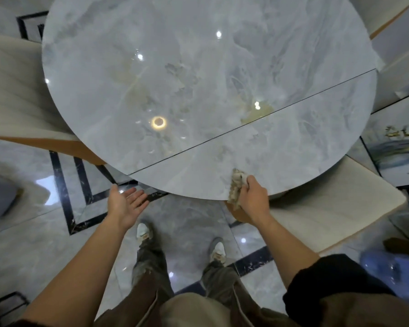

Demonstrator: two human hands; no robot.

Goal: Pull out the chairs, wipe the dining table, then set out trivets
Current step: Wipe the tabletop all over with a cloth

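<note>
On my feed, the right hand [253, 197] grips a crumpled beige cleaning cloth [237, 185] at the near rim of the round grey marble-look dining table [175, 74]. The cloth sits under and just ahead of the curled fingers, part on the top and part hanging over the edge. The left hand [125, 204] is off the table, just beside its rim, palm up, fingers straight, holding nothing. A cream upholstered chair [328, 208] stands near the right hand. The yellowish patch by the table's seam may be a stain or only the stone's pattern.
</note>
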